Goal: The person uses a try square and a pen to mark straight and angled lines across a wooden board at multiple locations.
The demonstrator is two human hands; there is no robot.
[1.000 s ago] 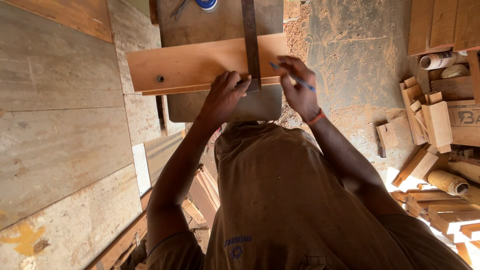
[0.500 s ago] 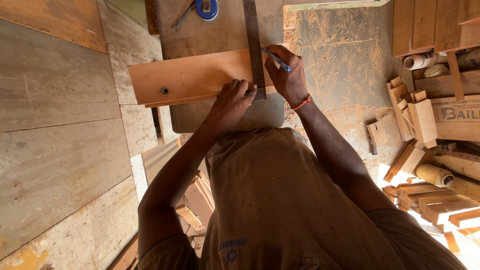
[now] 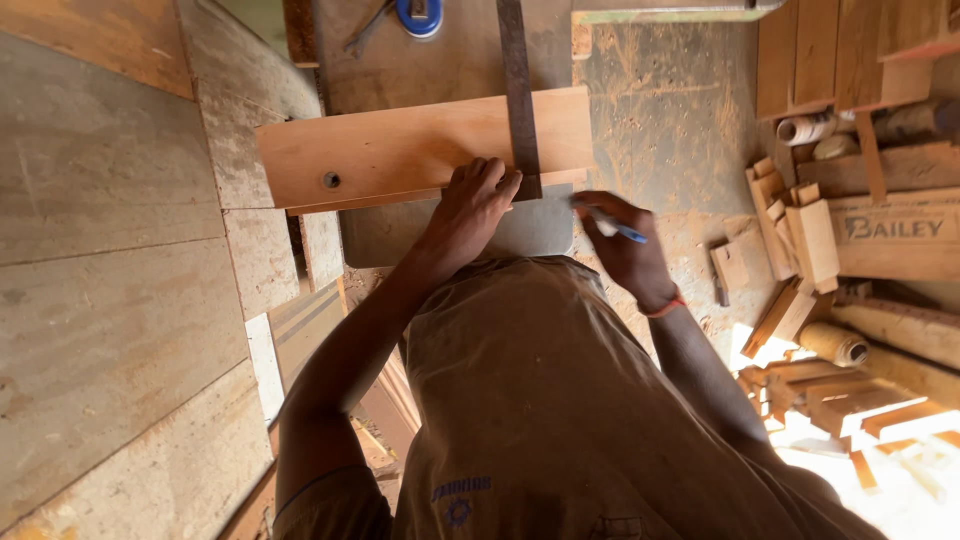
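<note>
1. We see the wooden board lying flat across the grey bench top, its near edge overhanging toward the person; it is smooth, pale orange timber with a small round hole near its left end.
2. A dark metal square lies across the board at a right angle, its stock seemingly hooked against the near edge. We judge it sits so to give a true line across the grain.
3. Our left hand presses down on the square's lower end and the board edge, fingers curled and spread over them, apparently to stop the blade from sliding.
4. Our right hand is closed around a blue pen, pinched near the tip, held off the board just beside its right end. An orange band circles that wrist.
5. Beyond the board a blue tape measure rests on the bench.
6. Sawdust covers the floor to the right, where rough offcuts lie heaped.
</note>
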